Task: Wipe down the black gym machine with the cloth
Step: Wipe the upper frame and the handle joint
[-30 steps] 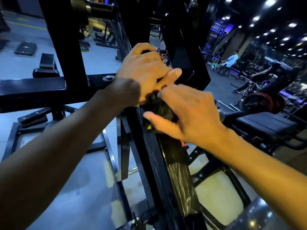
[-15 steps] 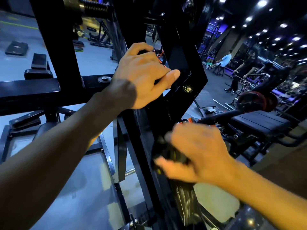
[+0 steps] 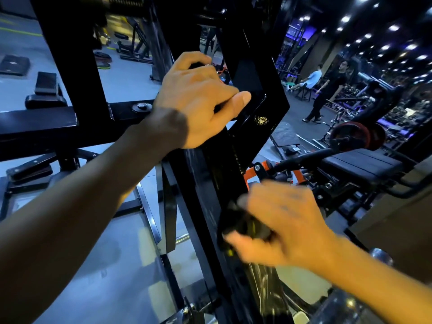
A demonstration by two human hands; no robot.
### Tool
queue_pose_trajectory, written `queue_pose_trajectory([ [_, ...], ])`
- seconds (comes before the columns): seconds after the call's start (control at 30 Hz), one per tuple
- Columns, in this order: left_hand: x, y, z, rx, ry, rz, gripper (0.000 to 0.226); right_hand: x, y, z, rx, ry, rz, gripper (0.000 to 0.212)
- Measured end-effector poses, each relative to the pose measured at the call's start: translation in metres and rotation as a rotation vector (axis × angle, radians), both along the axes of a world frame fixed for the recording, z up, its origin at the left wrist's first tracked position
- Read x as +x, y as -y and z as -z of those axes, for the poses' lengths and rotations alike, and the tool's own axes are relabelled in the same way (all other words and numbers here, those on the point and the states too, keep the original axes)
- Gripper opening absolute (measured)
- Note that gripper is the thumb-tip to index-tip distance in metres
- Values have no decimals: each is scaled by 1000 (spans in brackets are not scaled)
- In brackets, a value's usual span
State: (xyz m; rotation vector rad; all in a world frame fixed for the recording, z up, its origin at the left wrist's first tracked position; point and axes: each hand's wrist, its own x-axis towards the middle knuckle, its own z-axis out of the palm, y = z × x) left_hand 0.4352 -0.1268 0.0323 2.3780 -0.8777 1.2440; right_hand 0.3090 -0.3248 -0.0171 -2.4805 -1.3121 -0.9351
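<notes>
Cloth (image 3: 243, 226), dark and bunched, sat pinched in the right hand (image 3: 282, 220) against the black gym machine's slanted beam (image 3: 203, 190), while the left hand (image 3: 198, 99) gripped the frame above; firm, flat pressure along the beam seemed best.

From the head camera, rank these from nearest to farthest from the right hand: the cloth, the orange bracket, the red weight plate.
1. cloth: held in the right hand, against the black beam.
2. orange bracket: just above the hand.
3. red weight plate: far upper right, behind the bench.
</notes>
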Motion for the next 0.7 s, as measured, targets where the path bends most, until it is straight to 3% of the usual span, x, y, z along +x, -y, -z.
queue_pose_trajectory([
  [0.2,1,-1,0,23,21,-2,71,40,-34,-39,115,1,86,39],
  [0.37,1,-1,2,-1,13,11,65,-9,-1,3,32,-4,118,43],
  [0.47,2,-1,2,-1,13,0,65,-42,31,44,-41,-54,178,14],
  [0.6,1,-1,1,-6,-11,13,63,-26,19,24,-125,-47,139,29],
  [0.7,2,-2,1,8,-8,6,63,17,-16,-20,9,-51,99,41],
])
